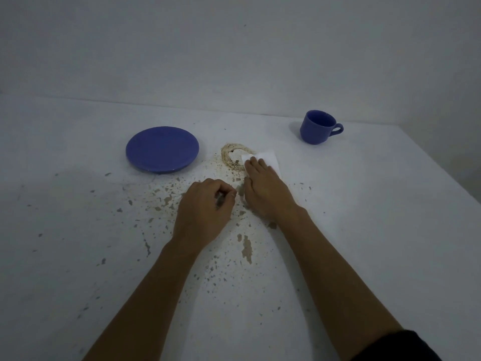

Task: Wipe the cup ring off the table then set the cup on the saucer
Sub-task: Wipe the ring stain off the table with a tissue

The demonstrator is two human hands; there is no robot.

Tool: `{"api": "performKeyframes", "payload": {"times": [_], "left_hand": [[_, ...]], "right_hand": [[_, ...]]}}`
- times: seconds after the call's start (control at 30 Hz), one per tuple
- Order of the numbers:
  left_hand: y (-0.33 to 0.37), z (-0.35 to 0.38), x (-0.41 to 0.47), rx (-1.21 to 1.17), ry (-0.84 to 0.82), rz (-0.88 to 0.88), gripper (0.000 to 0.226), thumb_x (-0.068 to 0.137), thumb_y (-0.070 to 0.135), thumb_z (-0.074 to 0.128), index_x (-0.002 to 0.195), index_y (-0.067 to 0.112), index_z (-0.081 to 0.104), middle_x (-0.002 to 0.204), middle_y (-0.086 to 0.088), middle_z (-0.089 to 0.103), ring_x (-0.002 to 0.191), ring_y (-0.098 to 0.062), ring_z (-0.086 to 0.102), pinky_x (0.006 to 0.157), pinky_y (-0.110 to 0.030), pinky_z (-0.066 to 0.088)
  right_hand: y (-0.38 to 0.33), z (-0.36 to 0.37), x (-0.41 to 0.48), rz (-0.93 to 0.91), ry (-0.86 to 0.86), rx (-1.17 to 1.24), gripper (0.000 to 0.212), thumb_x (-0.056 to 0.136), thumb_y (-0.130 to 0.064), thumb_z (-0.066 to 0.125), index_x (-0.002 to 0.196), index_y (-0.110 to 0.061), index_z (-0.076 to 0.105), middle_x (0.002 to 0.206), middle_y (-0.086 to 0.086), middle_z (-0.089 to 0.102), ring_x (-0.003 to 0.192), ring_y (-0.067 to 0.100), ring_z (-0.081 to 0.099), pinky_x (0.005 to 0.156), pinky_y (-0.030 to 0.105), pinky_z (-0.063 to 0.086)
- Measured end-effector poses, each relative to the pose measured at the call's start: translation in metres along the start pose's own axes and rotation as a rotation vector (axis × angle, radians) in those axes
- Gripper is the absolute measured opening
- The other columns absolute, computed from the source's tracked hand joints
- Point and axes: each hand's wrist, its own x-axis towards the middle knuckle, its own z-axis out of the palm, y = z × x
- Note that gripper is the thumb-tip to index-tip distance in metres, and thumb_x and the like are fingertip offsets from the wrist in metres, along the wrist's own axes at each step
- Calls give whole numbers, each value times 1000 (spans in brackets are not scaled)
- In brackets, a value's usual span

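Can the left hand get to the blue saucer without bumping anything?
Probably yes. The left hand sits near the saucer, with only speckled table between them. The right hand, tissue and cup ring lie off to its right.

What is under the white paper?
The white paper lies flat on the table, pressed down by the right hand. It covers the right edge of the brown cup ring. How much stain sits beneath is hidden.
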Motion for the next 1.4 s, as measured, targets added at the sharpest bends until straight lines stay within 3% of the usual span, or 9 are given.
{"api": "performKeyframes", "payload": {"times": [0.13, 0.3, 0.4, 0.6, 0.8, 1.03, 1.2, 1.4], "left_hand": [[1, -1, 0, -7, -15, -11, 14, 89, 35, 59, 92, 25, 69, 89, 8, 68, 83, -12, 57, 73, -30, 49], [0, 0, 1, -5, -28, -29, 15, 90, 34, 59, 93, 23, 69, 90, 7, 69, 84, -13, 57, 73, -32, 49], [1, 0, 0, -1, -25, -28, 16, 89, 34, 59, 93, 22, 69, 89, 7, 68, 83, -13, 57, 73, -32, 49], [1, -2, 0, -20, -23, -15, 17, 89, 36, 57, 90, 24, 69, 87, 9, 67, 82, -11, 56, 73, -30, 48], [0, 0, 1, -2, -11, -3, 15, 89, 35, 57, 90, 25, 68, 85, 9, 67, 80, -10, 54, 70, -26, 45], [1, 0, 0, -20, -3, 1, 13, 88, 34, 58, 88, 26, 67, 83, 11, 65, 80, -10, 54, 70, -27, 45], [1, 0, 0, -11, -8, -2, 13, 89, 34, 58, 89, 25, 67, 83, 10, 65, 80, -11, 54, 70, -27, 45], [0, 0, -1, -8, -11, -7, 13, 88, 34, 58, 89, 25, 67, 83, 11, 65, 80, -11, 55, 71, -29, 47]], "right_hand": [[11, -2, -8, 16, -24, -5, 52, 101, -27, 23, 150, -11, 19, 161, 9, 15, 149, 23, 11, 122, 36, 9], [-1, -7, 10, 116, -4, 31, 51, 101, -23, 24, 148, -3, 20, 160, 14, 16, 149, 27, 11, 122, 38, 9], [-6, -1, 6, 45, -19, -5, 51, 102, -26, 22, 147, -2, 21, 159, 17, 16, 149, 28, 11, 123, 40, 9], [20, -10, -4, 1, -50, 68, 51, 102, -35, 16, 150, -18, 23, 160, 2, 19, 148, 14, 12, 120, 30, 8], [11, -9, 19, 68, -37, 99, 53, 101, -34, 17, 150, -12, 20, 161, 8, 15, 149, 21, 8, 121, 36, 6], [24, -6, 0, -36, -48, 51, 52, 101, -38, 16, 150, -22, 21, 161, -1, 17, 148, 12, 10, 117, 26, 5], [10, -5, 12, 52, -33, 48, 53, 102, -36, 16, 151, -13, 18, 161, 6, 13, 150, 20, 7, 122, 36, 6], [8, 1, -9, -70, -28, 42, 53, 101, -37, 16, 150, -18, 20, 161, 2, 17, 149, 15, 10, 121, 32, 8]]}}
